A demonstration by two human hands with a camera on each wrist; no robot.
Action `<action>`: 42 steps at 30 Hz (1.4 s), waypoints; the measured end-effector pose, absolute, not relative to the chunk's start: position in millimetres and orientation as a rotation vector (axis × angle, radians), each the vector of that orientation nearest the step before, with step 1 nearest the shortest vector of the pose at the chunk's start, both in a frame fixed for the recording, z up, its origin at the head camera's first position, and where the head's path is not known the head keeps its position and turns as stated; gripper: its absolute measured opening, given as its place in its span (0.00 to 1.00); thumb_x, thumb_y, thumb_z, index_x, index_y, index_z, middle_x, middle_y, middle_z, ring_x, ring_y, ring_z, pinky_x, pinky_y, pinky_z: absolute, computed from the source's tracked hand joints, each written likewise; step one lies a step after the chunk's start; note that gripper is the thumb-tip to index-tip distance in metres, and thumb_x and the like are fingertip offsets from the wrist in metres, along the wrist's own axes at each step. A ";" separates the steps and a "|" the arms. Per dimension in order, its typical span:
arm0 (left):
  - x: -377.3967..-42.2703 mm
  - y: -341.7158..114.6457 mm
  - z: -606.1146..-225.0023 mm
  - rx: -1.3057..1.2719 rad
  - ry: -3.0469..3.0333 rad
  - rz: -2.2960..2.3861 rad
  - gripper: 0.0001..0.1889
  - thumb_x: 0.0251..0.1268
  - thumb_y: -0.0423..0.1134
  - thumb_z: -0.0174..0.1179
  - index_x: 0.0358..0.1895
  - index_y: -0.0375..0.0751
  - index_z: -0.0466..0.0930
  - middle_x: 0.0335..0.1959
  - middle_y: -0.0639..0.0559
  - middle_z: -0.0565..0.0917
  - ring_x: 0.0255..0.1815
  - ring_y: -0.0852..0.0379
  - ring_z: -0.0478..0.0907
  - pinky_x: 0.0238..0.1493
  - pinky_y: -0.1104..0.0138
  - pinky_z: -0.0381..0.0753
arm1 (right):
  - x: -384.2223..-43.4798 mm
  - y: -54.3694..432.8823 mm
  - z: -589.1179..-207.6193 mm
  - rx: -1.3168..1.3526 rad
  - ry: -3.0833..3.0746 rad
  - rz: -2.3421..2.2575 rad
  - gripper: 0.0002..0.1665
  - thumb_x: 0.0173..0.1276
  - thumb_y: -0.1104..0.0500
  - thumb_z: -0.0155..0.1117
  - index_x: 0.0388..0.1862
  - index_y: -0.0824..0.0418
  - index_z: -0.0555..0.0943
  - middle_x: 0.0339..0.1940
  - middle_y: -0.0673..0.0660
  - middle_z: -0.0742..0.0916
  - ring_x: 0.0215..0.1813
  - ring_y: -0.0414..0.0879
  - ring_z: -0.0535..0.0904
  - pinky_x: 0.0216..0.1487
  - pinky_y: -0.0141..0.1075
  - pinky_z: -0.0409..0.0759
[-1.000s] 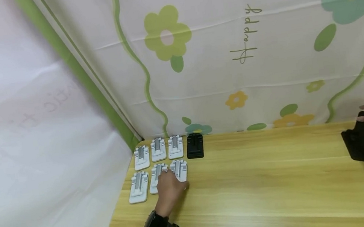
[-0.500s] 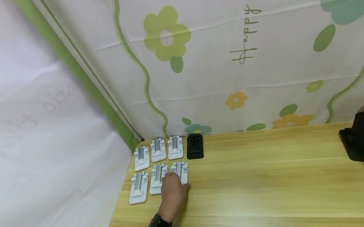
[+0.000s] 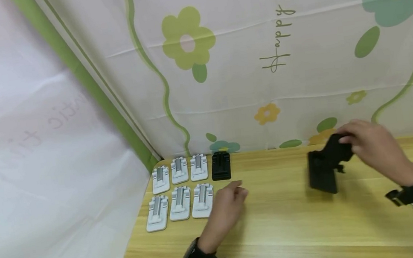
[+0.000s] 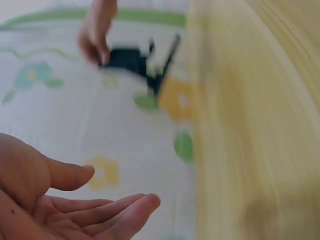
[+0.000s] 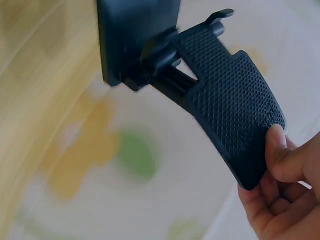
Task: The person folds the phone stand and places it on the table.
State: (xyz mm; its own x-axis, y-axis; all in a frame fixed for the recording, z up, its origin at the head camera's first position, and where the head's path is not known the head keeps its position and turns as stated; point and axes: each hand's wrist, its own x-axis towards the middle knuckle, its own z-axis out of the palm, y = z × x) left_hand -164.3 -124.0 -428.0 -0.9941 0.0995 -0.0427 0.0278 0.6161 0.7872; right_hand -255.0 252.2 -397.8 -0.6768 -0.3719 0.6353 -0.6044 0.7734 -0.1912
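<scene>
My right hand [image 3: 375, 147] pinches a black folding phone stand [image 3: 322, 173] by the end of its textured support plate [image 5: 227, 95], thumb on one face and fingers behind. The stand is unfolded, its flat base [image 5: 135, 40] hanging at an angle to the plate, over the table. My left hand [image 3: 225, 208] holds nothing; in the left wrist view its thumb and fingers [image 4: 120, 215] are apart and extended. It hovers just right of a white folded phone stand [image 3: 202, 202], the nearest one in the front row.
Several white folded phone stands [image 3: 157, 212] lie in two rows at the table's left end. A black folded one [image 3: 220, 166] ends the back row. Behind the wooden table [image 3: 280, 223] hangs a flower-print curtain [image 3: 239, 77]; a white sheet [image 3: 41, 166] hangs at left.
My right hand has carried the black phone stand left from the table's right end. My left hand has moved off the front white stand to the right.
</scene>
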 end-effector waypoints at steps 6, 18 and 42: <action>-168.8 -83.6 -426.4 0.120 2.443 1.551 0.27 0.78 0.50 0.57 0.69 0.34 0.74 0.42 0.47 0.89 0.42 0.57 0.86 0.45 0.62 0.86 | -224.0 184.3 -376.4 0.886 -2.314 0.649 0.19 0.55 0.77 0.75 0.43 0.61 0.86 0.37 0.53 0.86 0.36 0.47 0.82 0.40 0.23 0.75; -172.5 -79.9 -434.3 -0.022 2.234 1.766 0.17 0.70 0.31 0.63 0.59 0.31 0.80 0.34 0.50 0.88 0.32 0.59 0.83 0.38 0.60 0.86 | -202.6 147.6 -368.4 0.934 -2.264 0.655 0.18 0.51 0.74 0.78 0.40 0.60 0.87 0.34 0.49 0.84 0.30 0.40 0.77 0.30 0.27 0.74; -176.0 -83.6 -397.7 0.015 1.989 2.016 0.16 0.69 0.27 0.61 0.58 0.27 0.80 0.30 0.55 0.78 0.39 0.61 0.83 0.44 0.68 0.87 | -206.6 139.5 -363.8 0.708 -2.674 1.512 0.33 0.66 0.56 0.75 0.66 0.64 0.75 0.54 0.64 0.85 0.57 0.59 0.85 0.41 0.32 0.86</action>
